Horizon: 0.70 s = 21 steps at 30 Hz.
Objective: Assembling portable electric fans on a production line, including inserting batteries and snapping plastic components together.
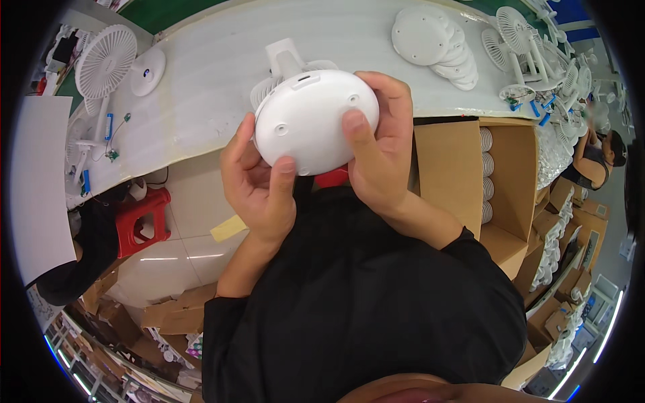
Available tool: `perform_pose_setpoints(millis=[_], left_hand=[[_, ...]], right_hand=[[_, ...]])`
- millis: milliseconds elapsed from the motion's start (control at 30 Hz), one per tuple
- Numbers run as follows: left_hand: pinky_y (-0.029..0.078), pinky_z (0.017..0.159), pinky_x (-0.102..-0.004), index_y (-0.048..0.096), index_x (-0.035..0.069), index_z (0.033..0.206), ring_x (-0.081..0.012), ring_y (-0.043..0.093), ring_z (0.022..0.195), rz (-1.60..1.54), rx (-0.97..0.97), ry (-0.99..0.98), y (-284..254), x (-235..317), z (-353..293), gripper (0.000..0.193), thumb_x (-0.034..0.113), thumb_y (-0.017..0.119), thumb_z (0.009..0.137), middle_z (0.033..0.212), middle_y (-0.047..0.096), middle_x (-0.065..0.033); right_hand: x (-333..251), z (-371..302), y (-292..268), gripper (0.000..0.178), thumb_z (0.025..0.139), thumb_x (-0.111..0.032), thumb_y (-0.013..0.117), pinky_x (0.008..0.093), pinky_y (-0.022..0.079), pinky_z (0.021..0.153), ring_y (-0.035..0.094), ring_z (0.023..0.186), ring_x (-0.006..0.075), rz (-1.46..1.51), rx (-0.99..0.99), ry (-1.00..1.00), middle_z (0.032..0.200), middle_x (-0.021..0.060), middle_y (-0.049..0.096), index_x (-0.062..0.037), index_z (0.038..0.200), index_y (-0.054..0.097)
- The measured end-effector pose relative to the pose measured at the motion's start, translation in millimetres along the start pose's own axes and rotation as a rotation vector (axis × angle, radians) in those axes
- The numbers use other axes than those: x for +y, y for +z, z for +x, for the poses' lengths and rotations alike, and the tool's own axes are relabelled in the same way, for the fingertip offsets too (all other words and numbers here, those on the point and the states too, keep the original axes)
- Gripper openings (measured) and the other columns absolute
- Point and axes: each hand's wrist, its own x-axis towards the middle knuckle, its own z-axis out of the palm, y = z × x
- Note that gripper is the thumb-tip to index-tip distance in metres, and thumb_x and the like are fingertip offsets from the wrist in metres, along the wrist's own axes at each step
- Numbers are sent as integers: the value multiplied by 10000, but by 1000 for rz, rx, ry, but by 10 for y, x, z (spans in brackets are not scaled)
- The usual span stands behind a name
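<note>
Between my two hands is a white desk fan, its oval-looking base [312, 124] turned up toward me. Small round screw recesses and a slot near the far edge show on the base. Behind it, the white neck [285, 56] and part of the grille [264, 91] stick out; the rest of the fan is hidden. My left hand [259, 181] grips the base's left side, thumb on its near edge. Closed around the right side is my right hand [381, 144], with its thumb pressed on the flat face.
Overlapping white round plates [420, 37] lie on the white worktable [201, 80]. Fans stand at the left [107, 60] and right [516, 32]. An open carton [450, 178] sits by the table's right front, a red stool [143, 220] at left. A person [591, 161] is far right.
</note>
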Motion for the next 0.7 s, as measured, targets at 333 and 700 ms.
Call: perform_pose_setpoints(millis=[333,700], left_hand=[[446,983,-351,360,-33,1425,-271,541,1173,79,48,-102,15,397,-236,522,267,479,1015,1340,497,-237],[482,890,-345,438,-68,1340,-266,584,1026,50,3,1,-35,531,-213,496,258,558,987,1230,566,-200]], right_hand=[[-173,-143,-85,439,851,-89,708,296,432,877,495,986,202,-184,-204,-197,1146,85,510,-56,1256,543],[-565,-50,-109,561,779,-76,735,292,435,847,514,946,202,-234,-349,-3,1132,110,549,-19,1300,535]])
